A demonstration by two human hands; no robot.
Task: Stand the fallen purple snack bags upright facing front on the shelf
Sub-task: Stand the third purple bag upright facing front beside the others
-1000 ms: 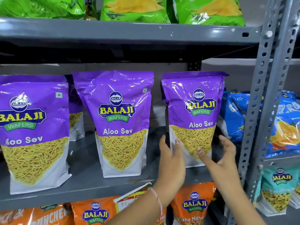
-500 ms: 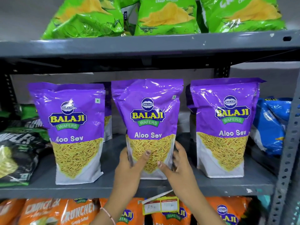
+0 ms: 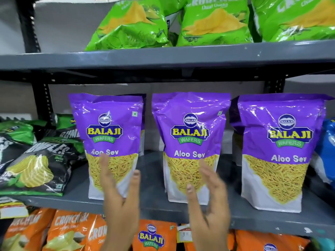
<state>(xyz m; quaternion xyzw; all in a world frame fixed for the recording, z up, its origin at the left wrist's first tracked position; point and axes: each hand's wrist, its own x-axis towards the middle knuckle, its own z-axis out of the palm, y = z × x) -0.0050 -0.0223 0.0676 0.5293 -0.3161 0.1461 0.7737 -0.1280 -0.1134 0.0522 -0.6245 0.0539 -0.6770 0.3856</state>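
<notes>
Three glossy purple pouches (image 3: 190, 142) upright; hands (image 3: 119, 200) open.

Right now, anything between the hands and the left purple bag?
Nothing visible. The left hand is already in front of the left purple bag, its fingers overlapping the lower front; the right hand hovers open before the middle purple bag.

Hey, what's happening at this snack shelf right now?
A person is tidying a grey metal shelf. Three purple Aloo Sev snack bags stand upright, labels facing front. The left hand is open in front of the leftmost bag, the right hand open before the middle one; neither grips anything.
</notes>
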